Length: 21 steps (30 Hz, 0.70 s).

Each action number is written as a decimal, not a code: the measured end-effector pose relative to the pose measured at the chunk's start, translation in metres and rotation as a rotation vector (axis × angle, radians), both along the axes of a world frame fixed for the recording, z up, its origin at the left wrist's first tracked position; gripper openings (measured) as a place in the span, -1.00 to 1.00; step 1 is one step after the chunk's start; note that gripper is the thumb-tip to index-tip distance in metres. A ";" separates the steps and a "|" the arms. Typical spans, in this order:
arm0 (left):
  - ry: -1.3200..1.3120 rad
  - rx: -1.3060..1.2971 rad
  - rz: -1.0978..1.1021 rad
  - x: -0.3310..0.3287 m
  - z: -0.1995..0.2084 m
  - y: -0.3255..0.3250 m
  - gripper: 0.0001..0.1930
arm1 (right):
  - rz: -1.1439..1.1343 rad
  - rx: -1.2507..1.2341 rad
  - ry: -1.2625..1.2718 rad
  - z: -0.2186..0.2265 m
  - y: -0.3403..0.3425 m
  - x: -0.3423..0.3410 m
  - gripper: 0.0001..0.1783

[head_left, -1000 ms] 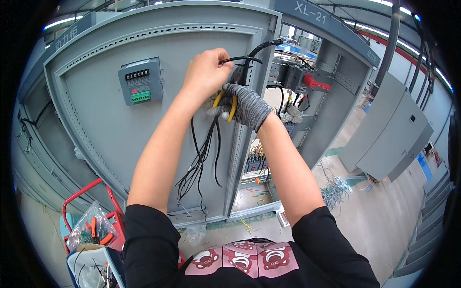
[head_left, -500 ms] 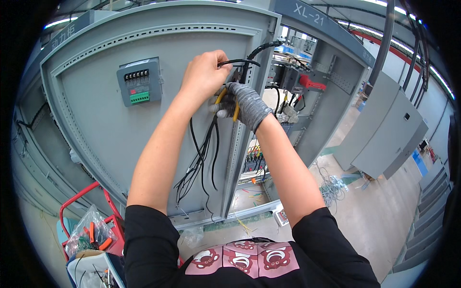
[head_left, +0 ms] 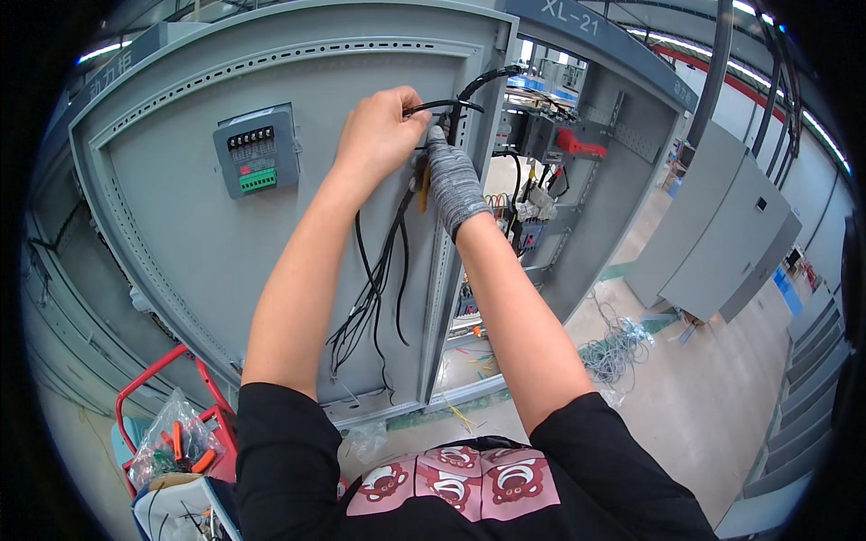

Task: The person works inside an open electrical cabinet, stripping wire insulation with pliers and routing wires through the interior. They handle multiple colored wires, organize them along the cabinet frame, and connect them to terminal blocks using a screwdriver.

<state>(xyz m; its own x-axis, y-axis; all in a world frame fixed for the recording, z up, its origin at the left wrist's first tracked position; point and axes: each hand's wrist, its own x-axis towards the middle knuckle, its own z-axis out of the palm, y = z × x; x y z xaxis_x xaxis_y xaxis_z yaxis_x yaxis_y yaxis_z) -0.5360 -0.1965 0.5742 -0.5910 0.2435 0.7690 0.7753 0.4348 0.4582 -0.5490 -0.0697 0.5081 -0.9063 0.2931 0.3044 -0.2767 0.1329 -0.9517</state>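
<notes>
My bare left hand is closed, pinching the end of a black wire or strip that curves right to the door's edge. There it meets a black cable bundle running up toward the cabinet. Close below, my right hand, in a grey knit glove, grips yellow-handled pliers. Their jaws are mostly hidden between my hands beside the bundle. Loose black wires hang from under my hands along the grey cabinet door.
A grey meter with a green terminal block sits on the door. Right of it, the open cabinet holds breakers and a red handle. Tangled wire lies on the floor. A red cart with bagged tools stands lower left.
My right hand has turned more upright and shifted slightly left, its pliers now showing less yellow handle. My left hand keeps its pinch, and the whole view has shifted slightly.
</notes>
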 end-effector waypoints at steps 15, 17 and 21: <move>-0.005 0.008 -0.045 -0.011 -0.004 -0.010 -0.76 | 0.249 -0.311 -0.080 0.007 -0.011 0.037 -0.72; -0.023 0.024 -0.068 -0.010 -0.003 -0.017 -0.74 | 0.235 -0.279 -0.077 0.000 -0.013 0.044 -0.70; 0.008 -0.080 0.024 0.001 -0.019 -0.028 -0.71 | 0.400 -0.325 -0.080 -0.028 -0.007 0.057 -0.69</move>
